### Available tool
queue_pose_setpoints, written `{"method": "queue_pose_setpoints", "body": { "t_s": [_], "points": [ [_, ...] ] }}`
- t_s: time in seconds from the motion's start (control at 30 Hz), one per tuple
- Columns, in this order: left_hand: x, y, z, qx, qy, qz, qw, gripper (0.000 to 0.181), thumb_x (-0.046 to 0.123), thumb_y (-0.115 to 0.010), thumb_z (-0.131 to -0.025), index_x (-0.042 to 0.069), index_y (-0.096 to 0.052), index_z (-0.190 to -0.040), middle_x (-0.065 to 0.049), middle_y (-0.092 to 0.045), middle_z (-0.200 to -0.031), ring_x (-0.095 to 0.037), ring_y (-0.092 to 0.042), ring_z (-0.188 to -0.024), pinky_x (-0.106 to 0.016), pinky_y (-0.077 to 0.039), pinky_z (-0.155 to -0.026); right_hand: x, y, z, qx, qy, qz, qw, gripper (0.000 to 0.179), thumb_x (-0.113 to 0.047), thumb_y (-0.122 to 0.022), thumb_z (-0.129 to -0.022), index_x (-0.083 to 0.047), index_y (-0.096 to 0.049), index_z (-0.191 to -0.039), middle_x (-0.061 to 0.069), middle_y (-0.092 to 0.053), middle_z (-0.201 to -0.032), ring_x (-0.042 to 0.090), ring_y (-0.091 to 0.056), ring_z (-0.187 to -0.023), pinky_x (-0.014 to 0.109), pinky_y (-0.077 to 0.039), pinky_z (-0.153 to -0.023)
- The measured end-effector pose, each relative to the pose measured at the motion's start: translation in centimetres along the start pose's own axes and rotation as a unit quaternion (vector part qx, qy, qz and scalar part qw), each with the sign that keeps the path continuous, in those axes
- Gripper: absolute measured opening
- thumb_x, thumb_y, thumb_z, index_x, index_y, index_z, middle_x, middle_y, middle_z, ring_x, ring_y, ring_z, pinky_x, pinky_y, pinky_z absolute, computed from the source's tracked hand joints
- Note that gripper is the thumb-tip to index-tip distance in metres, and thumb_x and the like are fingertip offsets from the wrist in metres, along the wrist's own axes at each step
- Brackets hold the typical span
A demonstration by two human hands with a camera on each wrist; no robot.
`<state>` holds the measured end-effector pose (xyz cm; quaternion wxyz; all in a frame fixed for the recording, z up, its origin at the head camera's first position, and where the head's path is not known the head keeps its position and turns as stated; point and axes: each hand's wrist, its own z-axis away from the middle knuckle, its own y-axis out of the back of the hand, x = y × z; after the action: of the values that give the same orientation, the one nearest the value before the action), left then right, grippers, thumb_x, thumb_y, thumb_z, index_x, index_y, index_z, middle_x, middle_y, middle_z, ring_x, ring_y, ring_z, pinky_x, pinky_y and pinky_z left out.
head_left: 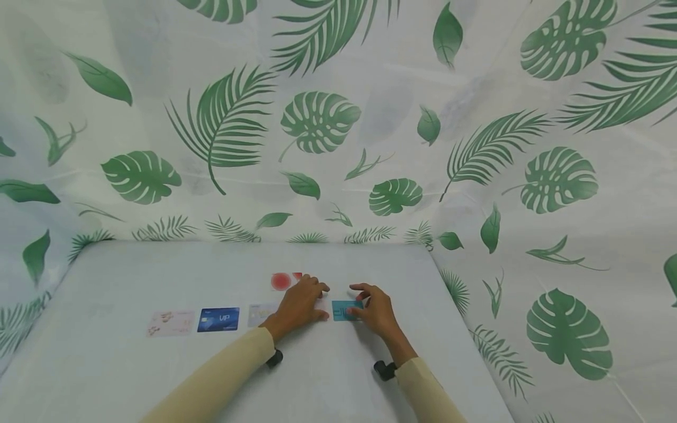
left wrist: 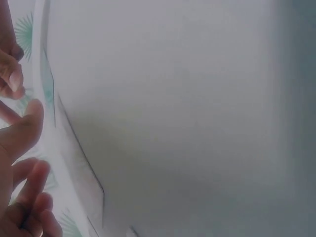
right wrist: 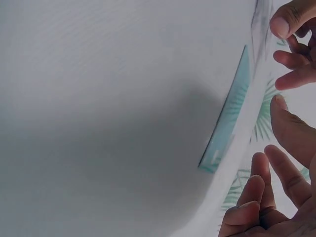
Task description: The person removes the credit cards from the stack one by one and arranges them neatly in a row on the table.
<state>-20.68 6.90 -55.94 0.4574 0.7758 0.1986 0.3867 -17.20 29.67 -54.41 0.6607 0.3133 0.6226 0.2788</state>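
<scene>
A teal card (head_left: 341, 311) lies flat on the white table, and my right hand (head_left: 378, 311) hovers over its right end with thumb and fingers apart. In the right wrist view the teal card (right wrist: 228, 118) rests on the surface, apart from the loosely bent fingers (right wrist: 284, 173). My left hand (head_left: 300, 302) is to the left of that card, its thumb and fingers spread and holding nothing. Partly behind the left hand are a card with a red circle (head_left: 281, 281) and a pale card (head_left: 258, 314). The left wrist view shows the left fingers (left wrist: 32, 121) above the cards.
Further left on the table (head_left: 106, 376) lie a blue card marked VIP (head_left: 218, 319) and a pale pink card (head_left: 171, 324), in a row with the pale one. Leaf-printed white sheeting (head_left: 338, 164) rises behind the table and along its sides.
</scene>
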Motion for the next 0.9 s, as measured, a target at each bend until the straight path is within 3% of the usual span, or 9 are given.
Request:
{"method": "queue_pose_setpoints", "body": {
  "t_s": [0.33,0.6,0.9],
  "points": [
    [-1.6,1.2,0.5,0.014,0.015,0.006,0.9998,0.054,0.03,-0.096,-0.078,0.01,-0.075,-0.123,-0.004,-0.071,-0.098,-0.019,-0.057,-0.093,-0.032,-0.054,-0.08,-1.4,-1.2,-1.0,0.0,0.014,-0.019,0.9997,0.054,-0.012,-0.092,-0.082,-0.022,-0.074,-0.131,0.006,-0.069,-0.103,0.018,-0.055,-0.085,0.03,-0.045,-0.073],
    [-2.9,2.3,1.3,-0.001,0.054,0.007,0.9985,0.058,0.031,-0.096,-0.079,0.011,-0.073,-0.129,-0.004,-0.072,-0.104,-0.018,-0.057,-0.097,-0.035,-0.055,-0.085,-3.0,-2.4,-1.8,-0.013,0.016,-0.028,0.9994,0.052,-0.018,-0.092,-0.083,-0.023,-0.073,-0.132,0.004,-0.068,-0.104,0.018,-0.055,-0.086,0.031,-0.046,-0.075],
    [-4.6,3.7,2.4,0.01,0.08,-0.023,0.9965,0.061,0.032,-0.096,-0.078,0.012,-0.073,-0.13,-0.004,-0.069,-0.102,-0.019,-0.056,-0.097,-0.037,-0.056,-0.085,-4.2,-3.7,-2.6,-0.015,0.026,-0.025,0.9992,0.052,-0.018,-0.092,-0.083,-0.023,-0.073,-0.132,0.003,-0.068,-0.104,0.017,-0.055,-0.086,0.031,-0.047,-0.075]
  ]
}}
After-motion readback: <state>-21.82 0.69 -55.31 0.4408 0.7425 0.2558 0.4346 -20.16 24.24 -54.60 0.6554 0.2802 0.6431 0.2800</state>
